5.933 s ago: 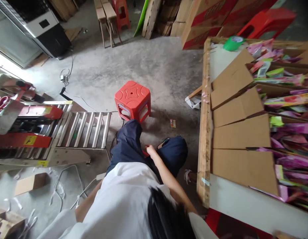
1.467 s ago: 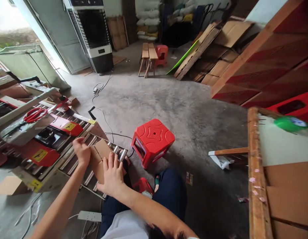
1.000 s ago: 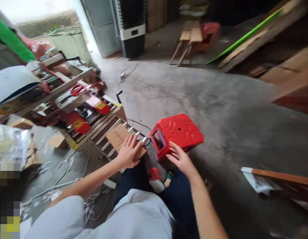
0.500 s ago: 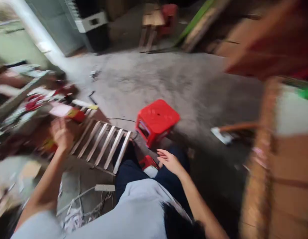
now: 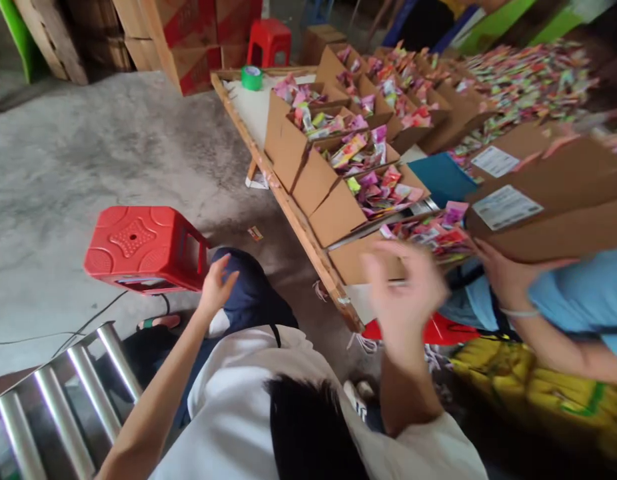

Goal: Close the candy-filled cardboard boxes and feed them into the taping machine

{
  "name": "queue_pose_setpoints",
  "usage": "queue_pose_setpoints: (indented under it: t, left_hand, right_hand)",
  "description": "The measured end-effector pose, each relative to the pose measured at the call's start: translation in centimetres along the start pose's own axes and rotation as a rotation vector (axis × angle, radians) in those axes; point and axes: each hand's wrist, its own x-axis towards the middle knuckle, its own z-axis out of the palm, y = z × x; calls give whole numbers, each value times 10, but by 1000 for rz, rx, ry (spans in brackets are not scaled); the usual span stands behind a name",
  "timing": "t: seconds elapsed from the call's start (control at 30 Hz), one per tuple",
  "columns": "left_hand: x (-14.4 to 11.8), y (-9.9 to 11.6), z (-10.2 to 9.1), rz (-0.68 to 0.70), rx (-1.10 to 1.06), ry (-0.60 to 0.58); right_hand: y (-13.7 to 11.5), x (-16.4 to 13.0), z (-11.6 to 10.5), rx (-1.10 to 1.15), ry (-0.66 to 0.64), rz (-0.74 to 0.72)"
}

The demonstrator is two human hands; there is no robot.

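Left hand (image 5: 216, 287) is open, fingers loosely spread, holding nothing; it hangs above the person's knee, just beside the red stool (image 5: 143, 248) without clear contact. Right hand (image 5: 406, 293) is raised and blurred, fingers apparently spread and empty; exact opening cannot be told; it sits in front of the nearest open carton (image 5: 361, 261) at the near edge of the wooden table (image 5: 288, 207).

Handling judgement, stool: moulded plastic, probably light and stiff, smooth top; the side cut-out facing the left hand looks the natural grip. Handling judgement, carton: corrugated board, light, flaps floppy; loaded with small packets, so best taken low on the walls or under the base, not by the flaps.

Appearance: stool is bright red, square top with embossed pattern and central hole, standing upright on grey concrete floor; carton is plain brown, open, filled with pink and multicolour sachets (image 5: 383, 193).

Roller conveyor (image 5: 63, 387) at lower left; another person's hand (image 5: 498, 273) holds a labelled box (image 5: 543, 213) at right; further on, a row of similar cartons, then a green tape roll (image 5: 251, 77) at the table's far end.
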Motion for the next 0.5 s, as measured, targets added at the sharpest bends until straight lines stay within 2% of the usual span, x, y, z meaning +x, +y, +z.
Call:
queue_pose_setpoints:
  t: [0.03, 0.07, 0.13, 0.17, 0.23, 0.3, 0.37, 0.43, 0.5]
  left_hand:
    - [2, 11, 20, -23, -67, -63]
    - [4, 21, 41, -47, -136, -119]
    - [6, 42, 84, -96, -277, -230]
    - [8, 52, 105, -135, -340, -288]
    - [10, 68, 142, -278, -429, -404]
    - [11, 79, 170, -517, -473, -547]
    - [7, 86, 186, -771, -530, -747]
    - [-1, 89, 191, -940, -670, -920]
    - [-11, 89, 183, -999, -874, -968]
  right_hand:
    - [26, -1, -15, -182, 83, 89]
    - [52, -5, -24, -310, 71, 149]
    - [94, -17, -26, -412, -76, 196]
    - [108, -24, -24, -408, -144, 193]
    - [120, -35, -22, -372, -164, 166]
    - [111, -41, -33, -329, -118, 112]
    - [87, -43, -58, -259, -112, 34]
    - [57, -42, -88, -159, -179, -53]
    - [28, -40, -111, -39, -299, -165]
